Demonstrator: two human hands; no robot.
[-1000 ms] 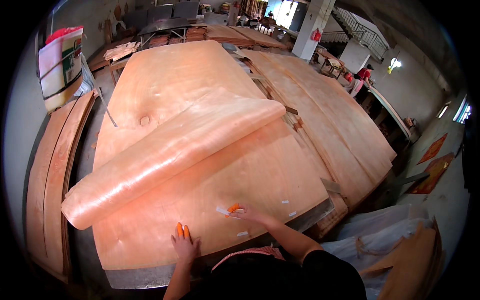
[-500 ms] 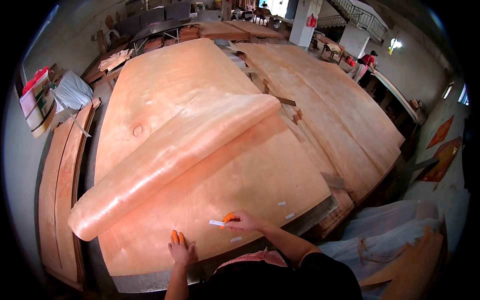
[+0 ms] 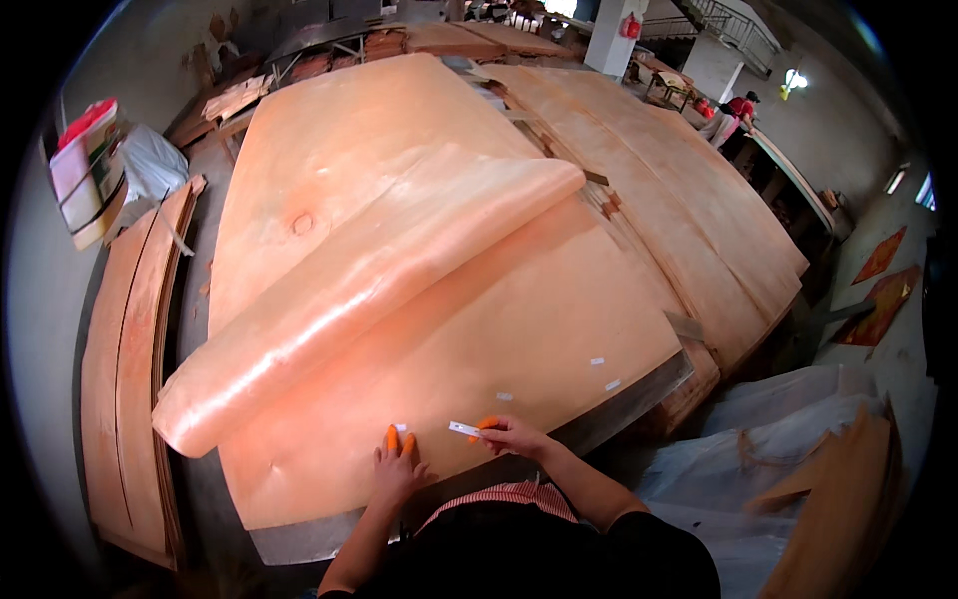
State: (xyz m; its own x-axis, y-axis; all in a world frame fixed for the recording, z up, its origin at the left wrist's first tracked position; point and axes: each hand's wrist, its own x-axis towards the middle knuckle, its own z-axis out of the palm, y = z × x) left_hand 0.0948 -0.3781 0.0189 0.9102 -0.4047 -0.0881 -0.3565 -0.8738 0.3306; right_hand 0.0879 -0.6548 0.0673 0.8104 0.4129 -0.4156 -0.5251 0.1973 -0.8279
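A large pale-orange sheet of wood veneer lies before me, with a thick rolled or folded-over band running diagonally across it. My left hand rests on the sheet near its close edge, fingers stretched, orange covers on two fingertips. Those fingertips touch or nearly touch a small white piece. My right hand, with orange on its fingers, pinches a short white strip-like thing just above the sheet; its exact kind is unclear. Another small white piece lies beyond it, and two more sit to the right.
More veneer sheets lie stacked beyond to the right. Long boards stand at the left beside a strapped plastic container. Clear plastic sheeting covers something at the near right. A person in red works far off.
The view has shifted, so the sheet sits higher and further right. A small white piece now shows at my left fingertips. My right hand still pinches the white strip.
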